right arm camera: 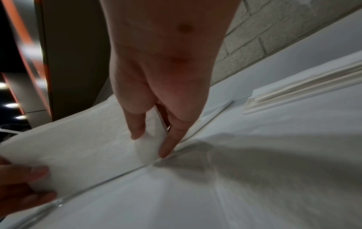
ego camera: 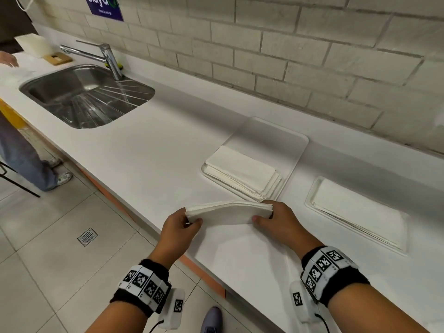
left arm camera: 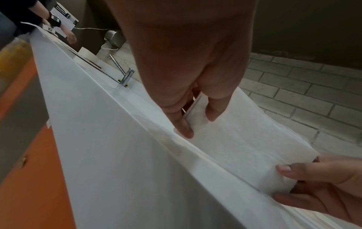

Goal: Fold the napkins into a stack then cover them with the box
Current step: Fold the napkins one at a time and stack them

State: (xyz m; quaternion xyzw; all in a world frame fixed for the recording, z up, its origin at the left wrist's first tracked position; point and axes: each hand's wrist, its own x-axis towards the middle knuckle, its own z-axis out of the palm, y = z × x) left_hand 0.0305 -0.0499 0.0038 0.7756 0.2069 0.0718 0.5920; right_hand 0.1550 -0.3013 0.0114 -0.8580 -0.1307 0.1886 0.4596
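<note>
**Both hands pinch the napkin at the fold**

Your left hand [ego camera: 179, 227] pinches the left end of the napkin [ego camera: 228, 212] you are folding: the thumb lies on the near face and the other fingers [left arm camera: 184, 125] curl behind it. Your right hand [ego camera: 276, 219] holds the right end in the same way, thumb in front, fingers [right arm camera: 168, 145] closed on the paper from behind. The folded part is lifted from the white surface [ego camera: 144, 145], and the lower part of the napkin lies flat on the surface, close to the front edge.

Just behind your right hand is a white tray [ego camera: 295, 143] with a stack of folded napkins [ego camera: 242, 174] at its near end. The stack is very near your knuckles, but I cannot tell if they touch. To the right, apart from the first tray, a second shallow tray [ego camera: 312, 191] carries flat unfolded napkins [ego camera: 360, 212].

Further left, a steel sink [ego camera: 89, 97] is set in the surface, with a tap [ego camera: 105, 56] behind it. At the far left end stand a white box [ego camera: 33, 45] and a small wooden block [ego camera: 57, 58]. Another person's hand [ego camera: 8, 60] rests on the surface there, and their legs [ego camera: 28, 159] are on the tiled floor [ego camera: 60, 236]. A brick wall [ego camera: 288, 44] runs behind the surface.
</note>
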